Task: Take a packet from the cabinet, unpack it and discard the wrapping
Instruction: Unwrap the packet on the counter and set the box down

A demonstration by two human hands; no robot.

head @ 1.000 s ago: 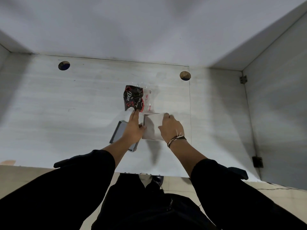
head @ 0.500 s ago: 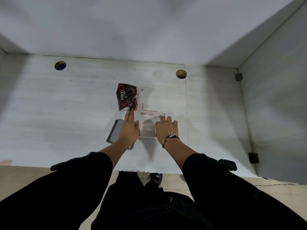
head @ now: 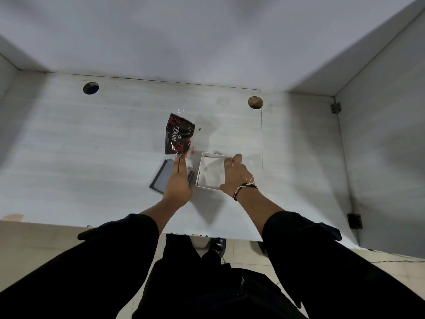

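A black packet (head: 178, 134) with red flowers and white lettering, inside clear plastic, lies on the pale cabinet shelf (head: 92, 146). My left hand (head: 178, 183) is flat with its fingers straight, the fingertips pinching the packet's near edge. A shallow white box (head: 210, 171) sits open side up just right of it. My right hand (head: 236, 176) grips the box's right wall, thumb at the near corner, fingers over the far rim.
A dark flat tablet-like item (head: 162, 177) lies partly under my left hand. Two round holes (head: 90, 87) (head: 255, 102) pierce the shelf near the back wall. A side panel with hinges (head: 335, 108) rises at the right.
The white box has been turned open side up in my right hand. My left hand's fingers have straightened at the packet's near edge. The view has shifted slightly.
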